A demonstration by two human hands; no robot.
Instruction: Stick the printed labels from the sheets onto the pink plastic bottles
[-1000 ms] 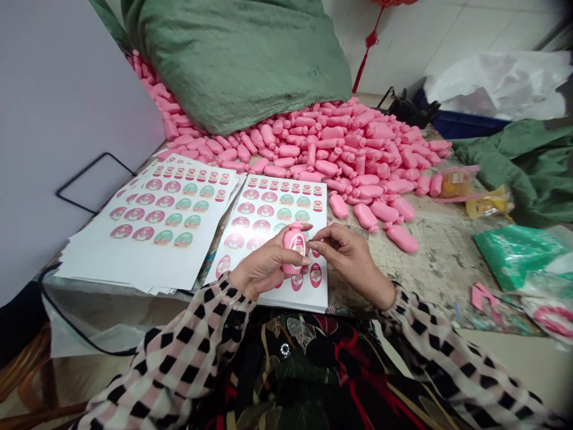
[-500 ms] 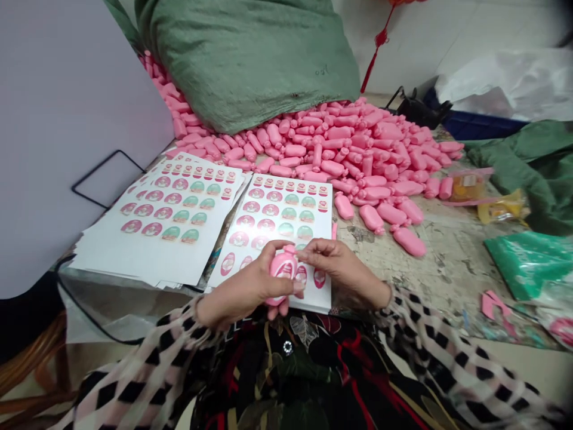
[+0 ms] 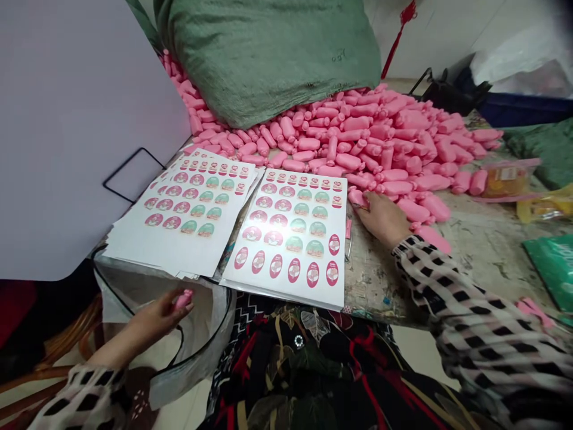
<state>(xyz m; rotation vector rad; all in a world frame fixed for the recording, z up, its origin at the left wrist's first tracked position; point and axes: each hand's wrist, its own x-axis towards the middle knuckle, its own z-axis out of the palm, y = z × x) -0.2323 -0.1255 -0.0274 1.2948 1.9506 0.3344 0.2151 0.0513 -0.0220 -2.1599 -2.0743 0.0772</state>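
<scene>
My left hand (image 3: 156, 319) hangs below the table edge over the mouth of a white plastic sack (image 3: 201, 316), with a small pink plastic bottle (image 3: 183, 300) pinched in its fingers. My right hand (image 3: 382, 219) lies on the table at the front of a large heap of pink bottles (image 3: 358, 128). Its fingertips close on one pink bottle (image 3: 357, 197) at the heap's edge. Two sheets of printed oval and round labels lie side by side, the nearer one (image 3: 286, 269) partly peeled and the left one (image 3: 188, 245) on a stack.
A bulging green woven sack (image 3: 268, 54) leans on the heap at the back. A grey-white board (image 3: 80, 131) stands at the left. Plastic packets (image 3: 508, 182) and a green bag (image 3: 555, 266) lie to the right on the stained tabletop.
My hands have parted. The left has carried the labelled bottle down off the table to the sack's mouth. The right has moved forward onto a bottle at the heap's edge.
</scene>
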